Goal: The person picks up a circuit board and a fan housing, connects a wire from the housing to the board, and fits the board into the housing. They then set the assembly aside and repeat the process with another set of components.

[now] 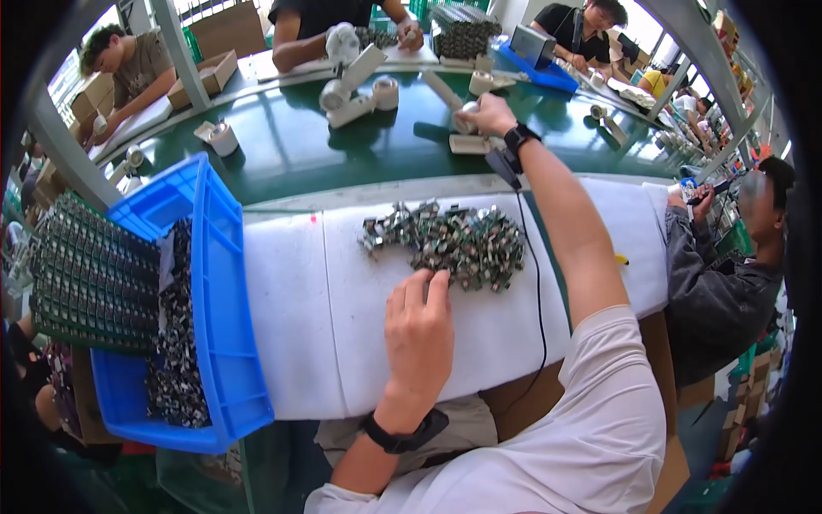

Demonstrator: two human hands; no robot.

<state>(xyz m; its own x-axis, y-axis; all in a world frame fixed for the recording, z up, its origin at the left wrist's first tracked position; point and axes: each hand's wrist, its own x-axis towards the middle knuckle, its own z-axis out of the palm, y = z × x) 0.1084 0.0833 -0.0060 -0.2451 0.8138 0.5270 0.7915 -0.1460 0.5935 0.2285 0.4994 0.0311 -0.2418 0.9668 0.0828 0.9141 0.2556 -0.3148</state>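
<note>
We look from a fisheye camera on the wearer's head, the left one of a side-by-side pair, facing down and forward. From close above we see the wearer's pale T-shirt at the lower right, the left hand just below the centre and the white foam-topped bench across the middle; the green conveyor belt lies farther off, bowed by our wide lens across the upper part of the frame
</note>
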